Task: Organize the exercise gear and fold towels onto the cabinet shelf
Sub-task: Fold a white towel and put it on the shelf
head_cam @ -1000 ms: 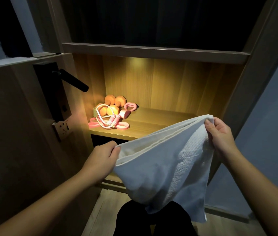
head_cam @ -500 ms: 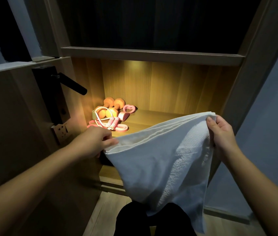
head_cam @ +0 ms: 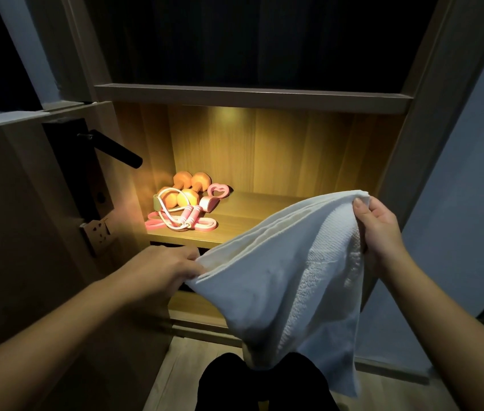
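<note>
The white towel [head_cam: 288,277] hangs in the air in front of the lit cabinet shelf [head_cam: 264,209], stretched between both hands. Its top edge shows several stacked layers and its lower part droops toward the floor.

It looks light, soft and quite limp. It has no stiffness of its own, so it sags wherever it is unsupported. The woven texture should give good grip, but the layers could slide apart. The safest hold is probably at the two top corners, pinching every layer together, as now.

The left hand [head_cam: 163,268] pinches the near left corner between thumb and fingertips, the fingers mostly closed. The right hand [head_cam: 383,229] grips the far right corner higher up, its fingers curled round the bunched edge and the thumb on top.

On the far left of the shelf lie orange dumbbells [head_cam: 188,188], a pink jump rope [head_cam: 187,218], a pink band [head_cam: 208,225] and a heart-shaped grip [head_cam: 218,192], all close together. The towel likely belongs on the board to their right. A black door handle [head_cam: 116,149] juts out at the left.
</note>
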`<action>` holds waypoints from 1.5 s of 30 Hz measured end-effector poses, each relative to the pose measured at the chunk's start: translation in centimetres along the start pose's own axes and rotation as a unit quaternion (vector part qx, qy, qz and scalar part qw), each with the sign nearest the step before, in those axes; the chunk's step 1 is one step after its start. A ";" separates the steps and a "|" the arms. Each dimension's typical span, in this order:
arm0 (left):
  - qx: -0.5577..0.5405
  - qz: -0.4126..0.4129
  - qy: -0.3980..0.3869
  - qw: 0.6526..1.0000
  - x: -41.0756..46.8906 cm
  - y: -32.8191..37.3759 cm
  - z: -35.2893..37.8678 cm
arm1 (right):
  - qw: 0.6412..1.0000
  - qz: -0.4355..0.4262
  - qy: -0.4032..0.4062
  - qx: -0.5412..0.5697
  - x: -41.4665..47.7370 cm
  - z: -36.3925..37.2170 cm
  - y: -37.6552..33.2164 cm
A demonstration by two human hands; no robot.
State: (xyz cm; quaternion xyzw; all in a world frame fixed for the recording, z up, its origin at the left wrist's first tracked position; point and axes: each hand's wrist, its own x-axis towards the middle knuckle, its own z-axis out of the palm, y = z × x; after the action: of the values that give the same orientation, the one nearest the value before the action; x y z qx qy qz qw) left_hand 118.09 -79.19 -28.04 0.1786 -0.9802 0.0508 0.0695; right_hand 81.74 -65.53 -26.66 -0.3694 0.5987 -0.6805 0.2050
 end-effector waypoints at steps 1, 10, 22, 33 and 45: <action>0.013 -0.005 -0.028 1.000 0.0 0.1 0.2 | 1.000 0.000 0.000 0.002 0.1 0.1 -0.1; -0.106 -0.219 0.073 0.967 2.9 -1.1 -0.9 | 0.997 -0.033 -0.020 -0.065 2.3 0.3 -2.6; -0.267 -0.271 0.389 0.839 13.2 -1.5 -14.5 | 0.985 -0.133 0.045 -0.098 9.7 1.1 -11.3; -0.412 -0.361 0.414 0.727 13.6 -4.4 -20.6 | 0.969 -0.182 0.062 -0.152 11.4 1.0 -17.1; -0.366 -0.384 0.489 0.692 18.1 -0.3 -20.7 | 0.971 -0.176 0.116 -0.108 11.0 3.7 -17.8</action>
State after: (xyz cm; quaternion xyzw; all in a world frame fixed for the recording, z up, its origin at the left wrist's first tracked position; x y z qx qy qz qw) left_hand 103.86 -83.09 -4.84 0.4499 -0.5946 -0.2633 0.6121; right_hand 80.30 -72.36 -6.64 -0.4074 0.6138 -0.6755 -0.0304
